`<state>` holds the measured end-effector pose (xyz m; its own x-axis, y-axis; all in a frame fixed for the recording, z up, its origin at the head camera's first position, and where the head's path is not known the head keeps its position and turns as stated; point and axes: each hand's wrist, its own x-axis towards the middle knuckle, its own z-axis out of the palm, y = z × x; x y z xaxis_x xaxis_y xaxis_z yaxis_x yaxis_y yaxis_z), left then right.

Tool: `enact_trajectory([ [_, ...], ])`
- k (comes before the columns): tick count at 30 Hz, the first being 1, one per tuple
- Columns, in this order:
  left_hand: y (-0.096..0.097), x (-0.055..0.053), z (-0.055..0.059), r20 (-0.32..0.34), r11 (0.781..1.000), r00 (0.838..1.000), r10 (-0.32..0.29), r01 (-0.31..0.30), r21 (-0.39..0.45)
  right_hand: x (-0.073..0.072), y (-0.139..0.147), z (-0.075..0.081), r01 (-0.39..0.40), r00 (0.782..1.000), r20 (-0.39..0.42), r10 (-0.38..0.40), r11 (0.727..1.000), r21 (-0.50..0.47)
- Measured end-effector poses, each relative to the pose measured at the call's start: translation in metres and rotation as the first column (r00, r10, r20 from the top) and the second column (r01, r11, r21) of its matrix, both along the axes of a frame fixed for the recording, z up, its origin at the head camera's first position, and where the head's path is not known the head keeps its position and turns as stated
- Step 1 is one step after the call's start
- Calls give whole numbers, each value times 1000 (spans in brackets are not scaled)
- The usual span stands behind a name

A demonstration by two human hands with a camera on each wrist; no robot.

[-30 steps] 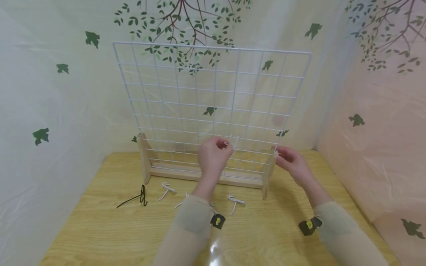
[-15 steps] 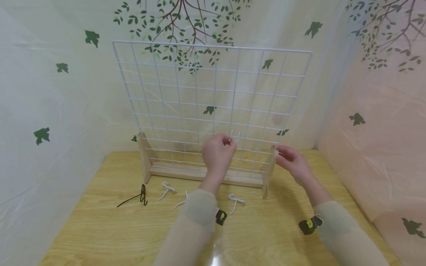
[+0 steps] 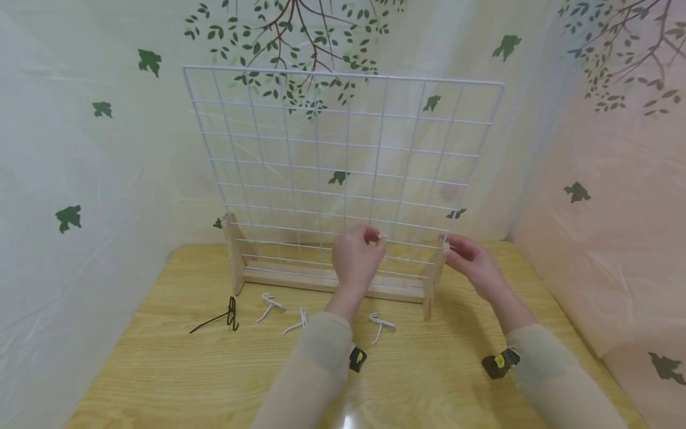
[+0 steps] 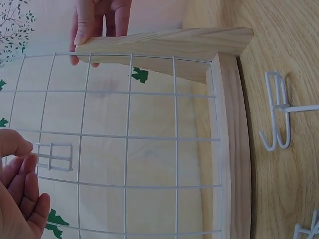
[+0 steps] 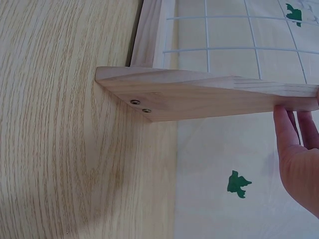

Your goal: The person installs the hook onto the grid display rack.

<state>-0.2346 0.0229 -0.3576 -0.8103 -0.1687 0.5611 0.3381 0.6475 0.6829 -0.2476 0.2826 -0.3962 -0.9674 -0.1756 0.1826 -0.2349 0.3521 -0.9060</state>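
At nine o'clock a pale, glossy left wall carries green leaf shapes, and the wood-grain table spreads below it toward six. On that surface, a black hook lies at eight o'clock, then a white wire hook between eight and seven, and a second loose hook at seven, just beside the left sleeve. Toward twelve, the back wall, printed with leafy branches, shows through a white grid standing in a wooden base. Near the centre, toward five, the left hand pinches a small white hook at the lower wires; whether it is caught on them cannot be told. Farther out at five, a third loose hook lies on the tabletop. At four the right hand grips the base's right end piece between thumb and fingers. At three rises a pinkish right wall.
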Motion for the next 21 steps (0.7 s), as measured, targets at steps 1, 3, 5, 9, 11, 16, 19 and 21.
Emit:
enact_trajectory([
  [1,0,1,0,9,1000,1000,-14,14,8,0,0,1,0,1000,2,0,1000,0],
  [3,-1,4,-1,30,999,999,-40,39,26,0,0,1,-3,1000,4,3,1000,0],
  [5,-2,7,-2,49,997,997,-63,61,49,1,0,2,-4,1000,6,5,1000,-3],
  [9,-5,12,-2,90,992,991,-100,92,85,1,-1,3,-6,1000,6,6,1000,-11],
  [11,-6,15,-3,110,991,988,-110,100,92,1,0,3,-7,1000,6,7,1000,-13],
  [16,-11,19,-7,150,983,979,-137,116,143,2,-1,2,-10,1000,6,10,1000,-8],
  [19,-15,21,-11,172,973,972,-162,129,189,3,-1,2,-13,1000,2,13,1000,-13],
  [21,-18,22,-14,184,966,966,-180,139,218,3,-2,2,-13,1000,-3,13,1000,-18],
])
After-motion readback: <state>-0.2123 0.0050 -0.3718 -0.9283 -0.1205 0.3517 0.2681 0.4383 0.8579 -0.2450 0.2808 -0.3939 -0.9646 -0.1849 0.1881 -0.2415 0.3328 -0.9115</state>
